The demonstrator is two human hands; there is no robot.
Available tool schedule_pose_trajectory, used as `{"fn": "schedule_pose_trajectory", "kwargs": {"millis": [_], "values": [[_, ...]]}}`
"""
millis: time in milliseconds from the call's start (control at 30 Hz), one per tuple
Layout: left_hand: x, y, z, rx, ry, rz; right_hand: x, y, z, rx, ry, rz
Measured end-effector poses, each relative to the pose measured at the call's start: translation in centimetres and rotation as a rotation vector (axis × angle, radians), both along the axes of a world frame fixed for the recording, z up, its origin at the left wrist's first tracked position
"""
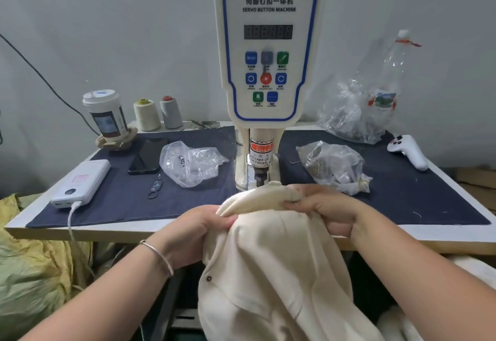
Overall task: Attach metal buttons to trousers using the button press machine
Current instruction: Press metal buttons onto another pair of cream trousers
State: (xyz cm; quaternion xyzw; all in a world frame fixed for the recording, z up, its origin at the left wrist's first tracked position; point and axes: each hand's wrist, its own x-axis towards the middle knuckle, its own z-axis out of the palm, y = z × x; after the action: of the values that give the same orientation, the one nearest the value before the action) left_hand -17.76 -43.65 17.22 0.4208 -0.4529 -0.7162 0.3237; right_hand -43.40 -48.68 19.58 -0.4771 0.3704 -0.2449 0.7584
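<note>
Cream trousers hang off the table's front edge, their folded waistband lifted just under the press head of the white servo button machine. My left hand pinches the waistband's left end. At its right end, my right hand grips the fabric close to the press. A small dark metal button shows lower on the trousers. Two clear bags with metal parts lie either side of the machine: one left, one right.
A dark blue cloth covers the table. On the left lie a power bank with cable, a phone, a cup and two thread cones. On the right are a white controller and a bottle.
</note>
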Motion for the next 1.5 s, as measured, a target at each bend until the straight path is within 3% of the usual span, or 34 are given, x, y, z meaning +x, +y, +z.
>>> {"fn": "schedule_pose_trajectory", "kwargs": {"millis": [133,267,367,500,633,800,1233,1500], "values": [[-2.2,-1.0,-0.5,0.107,-0.051,0.236,0.5,-1.8,0.5,0.171,0.124,-0.069],[-3.0,-2.3,0.0,0.061,-0.229,0.371,1.5,-2.9,0.9,0.134,0.187,-0.139],[-3.1,-3.3,0.1,-0.065,-0.455,0.484,2.3,-3.3,0.8,-0.055,0.254,-0.265],[-2.7,-3.7,0.2,-0.283,-0.420,0.495,2.4,-3.8,0.1,-0.227,0.133,-0.331],[-2.6,-4.5,-0.5,-0.453,-0.697,0.501,2.6,-4.5,-1.1,-0.455,0.381,-0.344],[-2.7,-5.3,-1.7,-0.559,-0.954,0.471,3.1,-4.8,-2.4,-0.558,0.487,-0.362],[-2.6,-6.1,-3.5,-0.642,-0.881,0.490,4.7,-3.9,-4.9,-0.783,0.801,-0.631],[-2.7,-6.2,-4.0,-0.672,-0.921,0.481,5.0,-3.5,-5.8,-0.842,0.901,-0.659]]}}
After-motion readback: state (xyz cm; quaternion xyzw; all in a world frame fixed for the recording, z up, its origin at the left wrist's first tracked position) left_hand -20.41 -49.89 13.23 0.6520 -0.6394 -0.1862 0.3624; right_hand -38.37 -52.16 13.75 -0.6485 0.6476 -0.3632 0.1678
